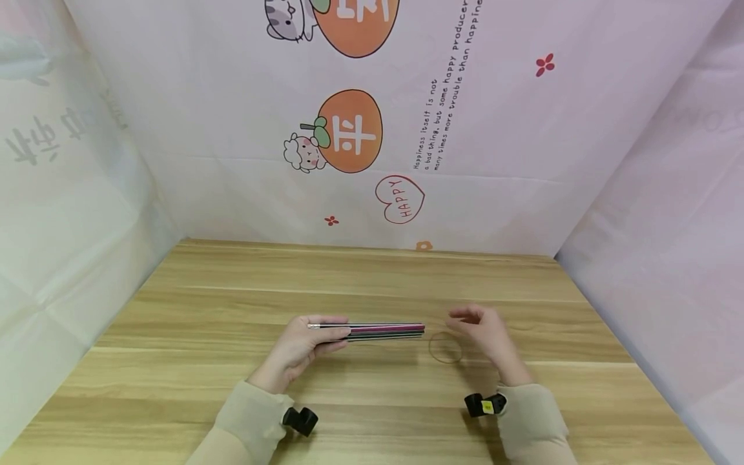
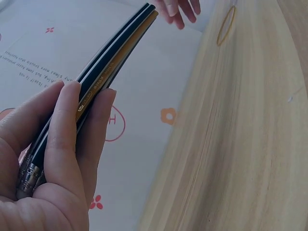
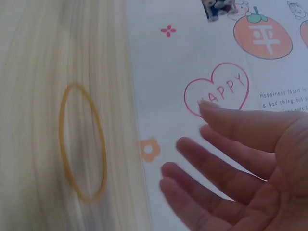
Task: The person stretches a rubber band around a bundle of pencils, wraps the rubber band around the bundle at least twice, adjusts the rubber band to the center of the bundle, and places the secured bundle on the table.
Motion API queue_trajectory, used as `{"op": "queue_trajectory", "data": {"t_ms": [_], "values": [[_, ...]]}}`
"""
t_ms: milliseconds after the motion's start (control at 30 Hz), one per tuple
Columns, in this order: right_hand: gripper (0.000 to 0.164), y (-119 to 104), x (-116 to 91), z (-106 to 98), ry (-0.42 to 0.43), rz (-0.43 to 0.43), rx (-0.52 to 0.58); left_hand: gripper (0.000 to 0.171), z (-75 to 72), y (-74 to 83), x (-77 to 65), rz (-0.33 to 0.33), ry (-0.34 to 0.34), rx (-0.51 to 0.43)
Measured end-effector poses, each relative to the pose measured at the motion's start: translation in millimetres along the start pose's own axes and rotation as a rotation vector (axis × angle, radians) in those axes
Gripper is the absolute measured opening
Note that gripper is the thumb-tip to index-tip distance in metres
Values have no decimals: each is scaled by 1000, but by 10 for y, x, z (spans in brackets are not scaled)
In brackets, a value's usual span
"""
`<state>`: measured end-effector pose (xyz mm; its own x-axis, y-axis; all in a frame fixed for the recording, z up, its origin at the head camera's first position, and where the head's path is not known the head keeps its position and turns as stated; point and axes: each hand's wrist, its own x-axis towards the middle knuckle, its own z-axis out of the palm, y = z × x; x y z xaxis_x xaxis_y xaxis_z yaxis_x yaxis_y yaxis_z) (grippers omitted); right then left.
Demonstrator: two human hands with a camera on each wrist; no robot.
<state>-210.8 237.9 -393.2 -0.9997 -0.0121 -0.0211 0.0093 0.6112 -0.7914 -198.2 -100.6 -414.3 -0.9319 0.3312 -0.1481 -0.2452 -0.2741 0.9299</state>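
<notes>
A bundle of several pencils (image 1: 386,331) lies across my left hand (image 1: 305,342), which grips it near the eraser ends (image 2: 30,180). The left wrist view shows dark and yellow pencils (image 2: 120,55) fanned slightly, pinched between fingers and thumb and lifted off the table. Their far ends point toward my right hand (image 1: 482,332). That hand hovers with relaxed, slightly bent fingers (image 3: 211,163) and holds nothing. A tan rubber band (image 3: 61,139) lies flat in a loop on the table, just below and left of the right hand, touched by neither hand.
The wood-grain table (image 1: 378,278) meets a printed white cloth wall (image 1: 494,206) at its back edge. Similar cloth hangs at the left and right sides. A black wrist camera (image 1: 299,421) sits on the left sleeve, another (image 1: 485,405) on the right.
</notes>
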Motion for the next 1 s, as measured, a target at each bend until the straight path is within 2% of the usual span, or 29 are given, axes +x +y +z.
{"op": "queue_trajectory", "data": {"t_ms": [200, 300, 433, 567, 700, 867, 1000], "values": [[35, 26, -3, 0, -43, -2, -39, 46, -3, 2, 2, -5, 8, -6], [34, 60, 5, 12, -65, -28, -113, 48, -8, 0, 4, -5, -2, -7], [37, 128, 17, 40, -122, -10, -175, 49, -6, -3, 3, -7, -13, -7], [34, 178, 21, 73, -176, 16, -148, 49, 0, 5, 3, -4, -6, -19], [28, 214, 25, 95, -200, 3, -186, 47, 7, 17, 5, 1, 11, -32], [28, 234, 38, 96, -204, -32, -256, 46, 14, 24, 5, 5, 6, -27], [13, 260, 35, 106, -179, -26, -295, 48, 12, 22, 7, 7, 0, -24]]}}
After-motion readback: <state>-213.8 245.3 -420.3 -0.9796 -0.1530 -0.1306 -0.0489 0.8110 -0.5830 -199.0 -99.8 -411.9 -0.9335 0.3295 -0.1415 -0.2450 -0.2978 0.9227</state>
